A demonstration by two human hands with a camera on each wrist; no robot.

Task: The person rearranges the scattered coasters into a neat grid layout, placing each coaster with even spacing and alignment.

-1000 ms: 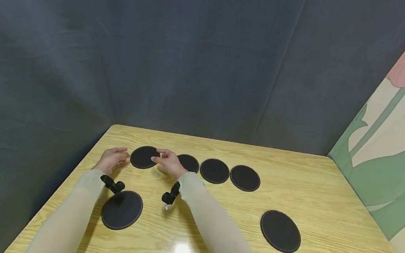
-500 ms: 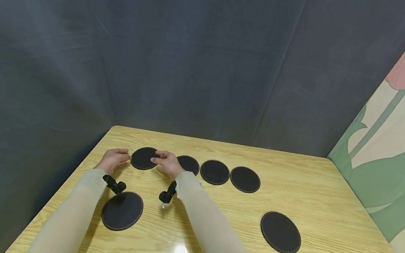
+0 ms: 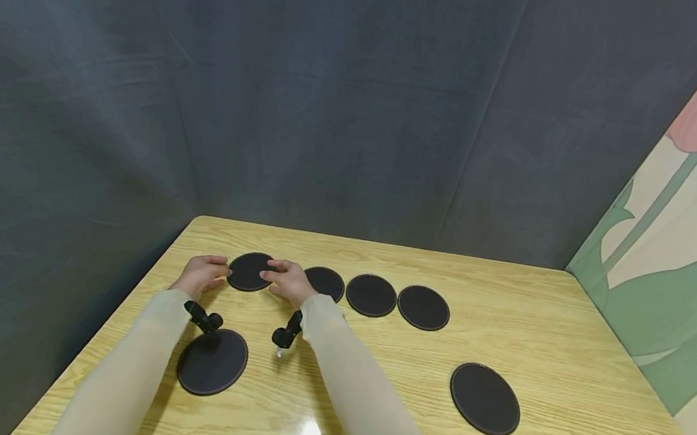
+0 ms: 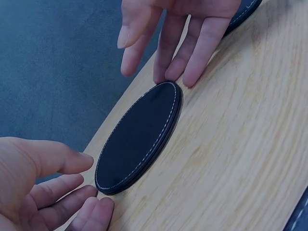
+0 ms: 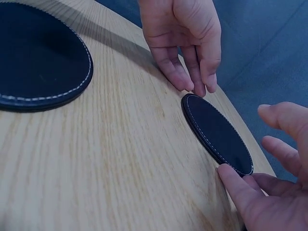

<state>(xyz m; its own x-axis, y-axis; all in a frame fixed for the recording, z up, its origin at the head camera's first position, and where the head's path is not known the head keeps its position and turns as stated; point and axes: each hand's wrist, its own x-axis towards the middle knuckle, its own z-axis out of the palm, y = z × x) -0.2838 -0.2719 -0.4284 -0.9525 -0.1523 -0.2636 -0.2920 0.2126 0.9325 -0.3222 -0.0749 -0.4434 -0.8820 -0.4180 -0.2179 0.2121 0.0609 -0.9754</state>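
A near coaster (image 3: pixel 212 367) lies on the near side of the black coaster (image 3: pixel 249 271) between my hands; a dark curtain (image 3: pixel 357 109) hangs beyond it; to its right runs a row of three coasters (image 3: pixel 371 295), the first partly hidden by my right hand (image 3: pixel 291 282). It rests flat on the wooden table (image 3: pixel 561 330), round, pale stitching circling its rim. At its left edge my left hand (image 3: pixel 199 275) touches it with loosely bent fingers; at its right edge my right hand does likewise, both ungripped.
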